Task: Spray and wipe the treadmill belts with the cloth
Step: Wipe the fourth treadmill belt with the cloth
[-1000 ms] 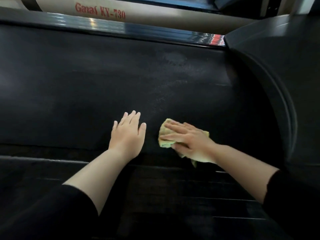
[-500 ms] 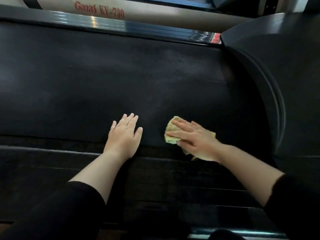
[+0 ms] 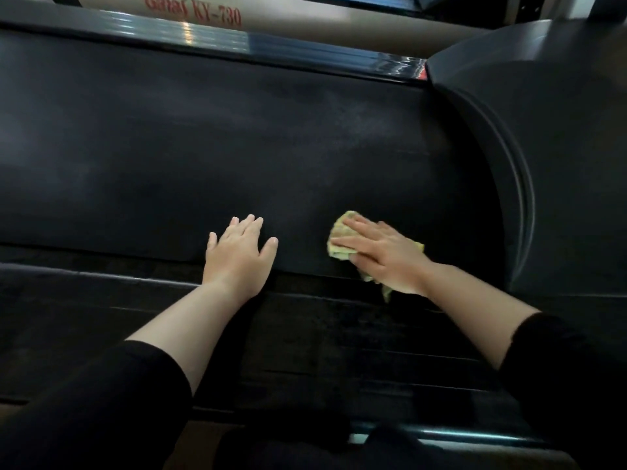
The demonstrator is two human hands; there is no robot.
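- The black treadmill belt runs across the view, dull and faintly streaked toward its right part.
- The left hand lies flat on the belt's near edge, palm down, fingers straight and close together, thumb spread to the right; it holds nothing.
- The right hand presses a yellow-green cloth onto the belt with straight fingers laid across it, not curled round it.
- The cloth sits crumpled on the near part of the belt, right of the left hand and apart from it; 1 corner pokes out under the wrist.
- The 2 forearms come out of black sleeves.
- A dark side rail lies between the belt and the person.
- A glossy far rail borders the belt's other side.
- A curved dark motor cover closes off the belt on the right.
- Red lettering ending "KY-730" shows on a pale panel at the top.
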